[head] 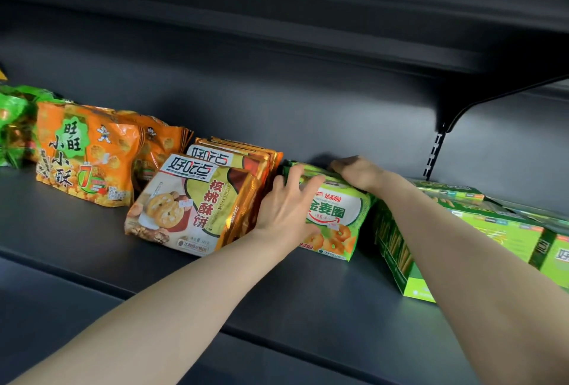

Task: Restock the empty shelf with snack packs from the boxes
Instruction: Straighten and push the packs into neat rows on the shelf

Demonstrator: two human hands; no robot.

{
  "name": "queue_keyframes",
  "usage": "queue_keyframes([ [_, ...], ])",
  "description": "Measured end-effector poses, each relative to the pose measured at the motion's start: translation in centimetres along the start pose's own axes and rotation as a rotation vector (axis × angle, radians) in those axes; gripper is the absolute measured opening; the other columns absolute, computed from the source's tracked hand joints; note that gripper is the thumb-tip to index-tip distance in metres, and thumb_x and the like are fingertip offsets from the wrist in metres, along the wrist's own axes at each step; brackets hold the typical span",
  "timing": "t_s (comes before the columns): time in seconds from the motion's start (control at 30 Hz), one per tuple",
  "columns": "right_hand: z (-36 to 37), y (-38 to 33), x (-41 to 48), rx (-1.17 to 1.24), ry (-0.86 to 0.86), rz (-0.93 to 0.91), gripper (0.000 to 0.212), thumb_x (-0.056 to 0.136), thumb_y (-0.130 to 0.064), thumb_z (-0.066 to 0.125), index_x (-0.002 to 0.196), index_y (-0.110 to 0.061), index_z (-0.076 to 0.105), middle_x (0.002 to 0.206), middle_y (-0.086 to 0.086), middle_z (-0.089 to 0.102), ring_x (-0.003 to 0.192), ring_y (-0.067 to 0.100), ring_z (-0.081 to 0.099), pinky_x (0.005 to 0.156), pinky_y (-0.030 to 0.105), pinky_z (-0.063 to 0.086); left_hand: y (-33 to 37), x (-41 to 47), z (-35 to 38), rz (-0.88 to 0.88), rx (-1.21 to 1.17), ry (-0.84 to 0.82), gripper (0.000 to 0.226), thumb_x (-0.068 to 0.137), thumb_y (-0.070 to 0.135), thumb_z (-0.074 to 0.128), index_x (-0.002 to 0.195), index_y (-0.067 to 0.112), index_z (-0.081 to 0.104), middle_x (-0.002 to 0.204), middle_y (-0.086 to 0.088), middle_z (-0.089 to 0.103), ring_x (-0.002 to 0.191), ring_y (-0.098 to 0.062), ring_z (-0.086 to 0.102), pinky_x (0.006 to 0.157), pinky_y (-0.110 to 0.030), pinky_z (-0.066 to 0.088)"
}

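Observation:
A row of green ring-biscuit snack packs [338,215] leans back on the dark shelf [184,286], right of centre. My left hand [286,206] lies against the left side of the front pack, fingers spread over its top edge. My right hand [357,170] rests on the tops of the packs further back, fingers curved over them. Left of them lean gold walnut-cookie packs [191,206], then orange snack bags [86,154] and green bags [15,126] at the far left.
Green boxed snacks [498,240] stand in a row at the right, close beside the green packs. A shelf bracket and slotted upright [437,144] sit at the back right. Another shelf [308,15] hangs overhead. Bare shelf runs along the front.

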State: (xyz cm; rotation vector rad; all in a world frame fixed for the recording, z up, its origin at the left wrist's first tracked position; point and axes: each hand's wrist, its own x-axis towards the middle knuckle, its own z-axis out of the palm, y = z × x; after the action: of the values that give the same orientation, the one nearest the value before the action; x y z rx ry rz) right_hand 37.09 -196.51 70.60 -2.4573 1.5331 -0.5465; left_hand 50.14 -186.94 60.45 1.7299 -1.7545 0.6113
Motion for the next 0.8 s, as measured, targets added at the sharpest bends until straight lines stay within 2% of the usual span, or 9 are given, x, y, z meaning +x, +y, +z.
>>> queue_keyframes([
  [0.07,-0.4,0.3,-1.2,0.023,-0.016,-0.026,0.054,0.102,-0.055,0.038,0.136,-0.020,0.058,0.144,0.008,0.054,0.130,0.026,0.051,0.104,0.029,0.035,-0.1,-0.1,-0.1,-0.054,-0.080,-0.013,0.106,0.063,0.050,0.087,0.144,0.031,0.021,0.144,-0.004,0.016,0.118,-0.029,0.042,0.086,-0.040,0.053],
  [0.13,-1.1,0.3,-2.8,-0.007,-0.099,-0.093,0.062,0.095,-0.069,0.039,0.139,-0.027,0.055,0.141,-0.001,0.055,0.125,0.019,0.051,0.101,0.027,0.035,-0.5,0.0,-0.4,-0.106,-0.205,-0.053,0.112,0.060,0.046,0.089,0.145,0.031,0.019,0.148,-0.003,0.011,0.124,-0.032,0.041,0.095,-0.044,0.048],
  [0.23,-2.5,0.3,-4.5,-0.179,-0.299,-0.171,0.087,0.074,-0.077,0.059,0.146,-0.033,0.041,0.139,-0.012,0.050,0.133,0.014,0.045,0.113,0.031,0.033,-1.3,0.8,-1.1,-0.141,-0.303,-0.136,0.118,0.054,0.039,0.093,0.145,0.036,0.019,0.151,-0.001,0.008,0.126,-0.034,0.046,0.102,-0.047,0.045],
  [0.27,-2.6,0.5,-4.6,-0.258,-0.317,-0.183,0.096,0.066,-0.075,0.069,0.147,-0.032,0.039,0.139,-0.014,0.050,0.133,0.014,0.046,0.114,0.034,0.033,-1.3,1.1,-1.3,-0.158,-0.309,-0.181,0.120,0.053,0.036,0.094,0.145,0.038,0.018,0.152,0.000,0.007,0.123,-0.034,0.050,0.101,-0.046,0.047],
  [0.33,-2.3,1.2,-4.2,-0.400,-0.269,-0.181,0.105,0.060,-0.060,0.087,0.147,-0.028,0.037,0.141,-0.006,0.052,0.130,0.019,0.048,0.112,0.036,0.037,-1.4,1.6,-1.5,-0.181,-0.313,-0.237,0.118,0.054,0.031,0.094,0.145,0.038,0.019,0.153,0.000,0.006,0.114,-0.033,0.057,0.096,-0.043,0.050],
  [0.43,-0.6,1.8,-4.0,-0.386,-0.146,-0.199,0.104,0.064,-0.036,0.091,0.150,-0.022,0.035,0.139,0.007,0.051,0.126,0.026,0.050,0.104,0.034,0.043,-1.2,1.8,-1.2,-0.173,-0.303,-0.219,0.109,0.059,0.025,0.092,0.144,0.035,0.024,0.153,0.001,0.008,0.108,-0.031,0.061,0.092,-0.039,0.052],
  [0.53,0.6,2.1,-3.6,-0.341,-0.088,-0.270,0.100,0.065,-0.023,0.090,0.149,-0.018,0.035,0.132,0.012,0.050,0.120,0.030,0.053,0.100,0.036,0.047,-1.0,1.5,-0.7,-0.165,-0.282,-0.160,0.100,0.064,0.025,0.092,0.142,0.030,0.029,0.152,-0.001,0.012,0.110,-0.030,0.060,0.090,-0.039,0.053],
  [0.7,0.7,2.2,-4.6,-0.393,-0.035,-0.295,0.102,0.068,-0.023,0.088,0.152,-0.022,0.031,0.138,0.008,0.048,0.122,0.031,0.054,0.100,0.036,0.046,-0.6,0.6,-0.9,-0.149,-0.214,-0.128,0.103,0.065,0.029,0.091,0.145,0.027,0.026,0.153,-0.004,0.010,0.118,-0.033,0.055,0.094,-0.044,0.052],
  [0.8,1.0,2.0,-5.9,-0.473,0.027,-0.278,0.108,0.070,-0.031,0.085,0.156,-0.029,0.019,0.146,0.007,0.040,0.127,0.034,0.049,0.103,0.041,0.044,-0.9,-0.5,-1.6,-0.072,-0.078,-0.097,0.111,0.069,0.029,0.089,0.153,0.025,0.015,0.157,-0.007,0.006,0.141,-0.034,0.030,0.103,-0.045,0.046],
])
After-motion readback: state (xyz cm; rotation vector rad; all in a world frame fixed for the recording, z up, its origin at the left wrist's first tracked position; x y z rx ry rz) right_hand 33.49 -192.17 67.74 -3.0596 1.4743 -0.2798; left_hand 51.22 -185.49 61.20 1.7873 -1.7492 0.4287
